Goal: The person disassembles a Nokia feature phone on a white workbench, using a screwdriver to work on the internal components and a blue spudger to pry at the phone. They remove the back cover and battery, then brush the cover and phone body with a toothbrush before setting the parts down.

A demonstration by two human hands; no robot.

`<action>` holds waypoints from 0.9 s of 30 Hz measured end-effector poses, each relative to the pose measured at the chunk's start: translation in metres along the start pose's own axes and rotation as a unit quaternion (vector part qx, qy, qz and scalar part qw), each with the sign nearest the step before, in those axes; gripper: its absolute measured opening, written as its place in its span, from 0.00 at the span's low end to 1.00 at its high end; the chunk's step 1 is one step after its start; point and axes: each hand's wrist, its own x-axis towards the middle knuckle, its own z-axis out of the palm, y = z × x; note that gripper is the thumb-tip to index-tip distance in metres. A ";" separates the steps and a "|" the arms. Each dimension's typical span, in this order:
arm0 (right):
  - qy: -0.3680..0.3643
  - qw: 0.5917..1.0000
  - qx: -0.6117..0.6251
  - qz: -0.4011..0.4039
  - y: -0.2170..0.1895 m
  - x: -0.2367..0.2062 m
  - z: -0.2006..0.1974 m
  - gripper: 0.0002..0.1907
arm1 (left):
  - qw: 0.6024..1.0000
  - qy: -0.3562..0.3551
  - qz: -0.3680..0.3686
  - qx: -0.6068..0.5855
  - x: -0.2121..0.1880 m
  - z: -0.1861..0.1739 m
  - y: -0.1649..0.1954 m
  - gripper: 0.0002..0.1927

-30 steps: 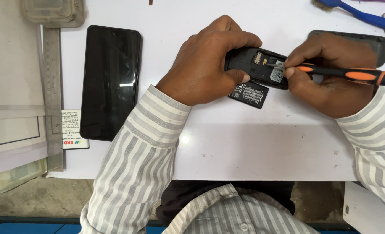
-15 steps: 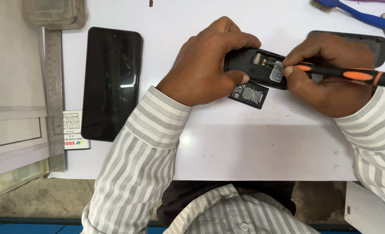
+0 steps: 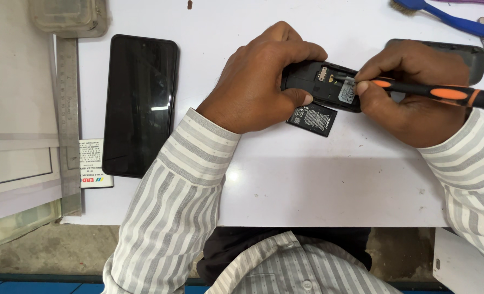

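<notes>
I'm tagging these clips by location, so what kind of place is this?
Probably a phone repair bench: an opened phone under a screwdriver, a loose battery on the white table, and a cleaning brush nearby.

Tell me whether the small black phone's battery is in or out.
Out: the black battery lies on the table beside the opened phone.

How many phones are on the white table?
2: a black smartphone lying flat at the left, and a small opened phone held by the left hand. Others may be hidden under the hands.
</notes>
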 end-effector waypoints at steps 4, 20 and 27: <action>0.005 1.000 -0.014 0.003 0.001 0.000 0.001 0.04 | 1.000 0.003 0.002 0.008 0.000 -0.001 0.001 0.26; 0.014 0.999 0.011 0.027 0.009 -0.002 0.006 0.05 | 0.898 0.225 -0.126 0.358 -0.018 -0.001 0.013 0.46; 0.010 0.999 0.020 0.025 0.019 -0.008 0.008 0.05 | 0.894 0.242 -0.173 0.336 -0.024 -0.018 -0.011 0.48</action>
